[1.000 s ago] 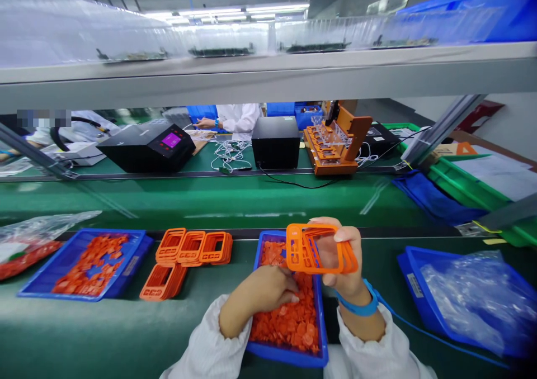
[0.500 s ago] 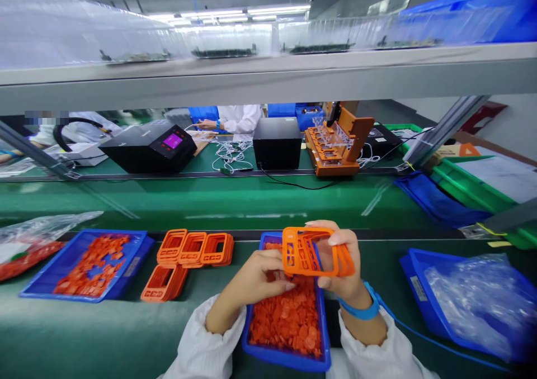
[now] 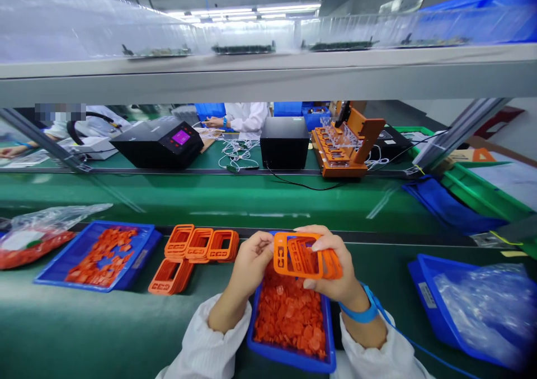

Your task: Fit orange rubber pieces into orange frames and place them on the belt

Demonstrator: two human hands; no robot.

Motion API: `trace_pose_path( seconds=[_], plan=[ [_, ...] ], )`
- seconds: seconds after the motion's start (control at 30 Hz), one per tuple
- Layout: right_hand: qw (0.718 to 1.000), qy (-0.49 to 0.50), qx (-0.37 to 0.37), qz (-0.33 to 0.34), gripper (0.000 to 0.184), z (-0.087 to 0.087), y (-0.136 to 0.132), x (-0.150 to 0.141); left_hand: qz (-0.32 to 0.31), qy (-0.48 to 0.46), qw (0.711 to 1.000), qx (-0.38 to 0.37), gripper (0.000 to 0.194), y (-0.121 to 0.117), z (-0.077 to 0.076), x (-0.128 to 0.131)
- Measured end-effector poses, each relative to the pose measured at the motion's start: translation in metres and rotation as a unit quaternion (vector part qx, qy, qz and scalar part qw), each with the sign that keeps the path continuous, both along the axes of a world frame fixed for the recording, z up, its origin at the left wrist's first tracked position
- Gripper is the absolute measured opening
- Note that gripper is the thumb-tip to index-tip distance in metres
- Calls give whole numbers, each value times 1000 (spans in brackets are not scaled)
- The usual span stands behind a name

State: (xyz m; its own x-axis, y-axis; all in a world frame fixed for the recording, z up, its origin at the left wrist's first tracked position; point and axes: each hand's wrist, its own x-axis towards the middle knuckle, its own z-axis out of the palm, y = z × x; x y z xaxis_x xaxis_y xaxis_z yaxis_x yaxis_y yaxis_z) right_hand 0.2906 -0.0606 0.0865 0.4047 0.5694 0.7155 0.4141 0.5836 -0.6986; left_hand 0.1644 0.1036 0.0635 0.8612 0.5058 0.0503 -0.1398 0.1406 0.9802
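Note:
My right hand [image 3: 339, 270] grips a fanned stack of orange plastic frames [image 3: 277, 256], each with a large window and small cut-outs. The foremost frame faces me. My left hand [image 3: 250, 264] is closed in a pinch at that frame's left edge; what its fingertips hold, if anything, is hidden. Beneath both hands a blue tray [image 3: 289, 358] holds a heap of small flat orange pieces [image 3: 289, 317]. A blue band with a cord circles my right wrist. To the left, several stacks of orange frames [image 3: 170, 276] lie on the green table.
Another blue tray [image 3: 50, 275] with orange pieces stands at left, beside a plastic bag [image 3: 25, 245] of red-orange parts. At right, a blue bin [image 3: 440, 317] holds clear bags. Behind are black boxes [image 3: 285, 144], an orange fixture [image 3: 344, 169] and a co-worker's hands. A shelf beam [image 3: 268, 83] crosses above.
My left hand has risen out of the orange pieces to the left edge of the front frame. My right hand has shifted slightly left and down, still holding the frames.

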Motion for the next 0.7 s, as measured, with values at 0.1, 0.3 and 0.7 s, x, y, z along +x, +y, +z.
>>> trace_pose_path(
  seconds=[0.1, 0.3, 0.7],
  plan=[
    [1000, -24, -13, 1, 54, -1, 3, 0, 7, -10, 1000, -29, 31, -3, 0, 1],
    [1000, -15, -18, 12, 57, -7, 7, 0, -18, -25, 992, 119, 24, 7, 5, -2],
    [999, -25, -25, 17, 57, -5, 7, 1, -22, -35, 998, 45, 27, 8, 5, -4]
  ],
)
